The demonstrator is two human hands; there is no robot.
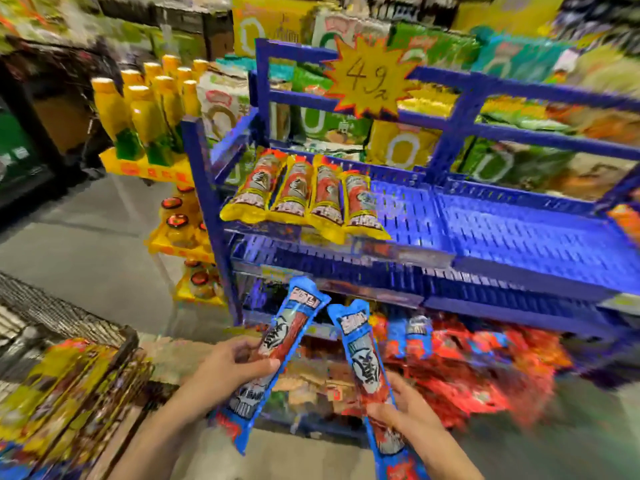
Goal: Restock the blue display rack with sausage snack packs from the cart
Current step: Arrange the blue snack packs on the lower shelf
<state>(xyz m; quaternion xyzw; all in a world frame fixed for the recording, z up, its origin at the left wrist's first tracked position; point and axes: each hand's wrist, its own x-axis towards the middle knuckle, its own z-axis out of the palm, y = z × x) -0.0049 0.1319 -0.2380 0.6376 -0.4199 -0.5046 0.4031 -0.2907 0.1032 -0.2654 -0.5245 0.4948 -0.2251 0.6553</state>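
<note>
At the far left, yellow sausage snack packs [52, 403] are heaped in the wire cart [69, 323], blurred and cut off by the frame edge. To the right of them, a blue-wrapped sausage pack [277, 355] is gripped by the left hand [225, 368], with the fingers [263, 367] curled across its middle; the pack's lower end is smeared by blur. Just beside it, a second blue-wrapped sausage pack [367, 372] is pinched by the right hand [405, 410], its bottom cut off by the frame. Above the fingertips, four yellow sausage packs [304, 197] are laid side by side on the blue display rack [502, 230]. Beyond the right hand, red packs [485, 368] on the lower shelf are too blurred to be read.
</note>
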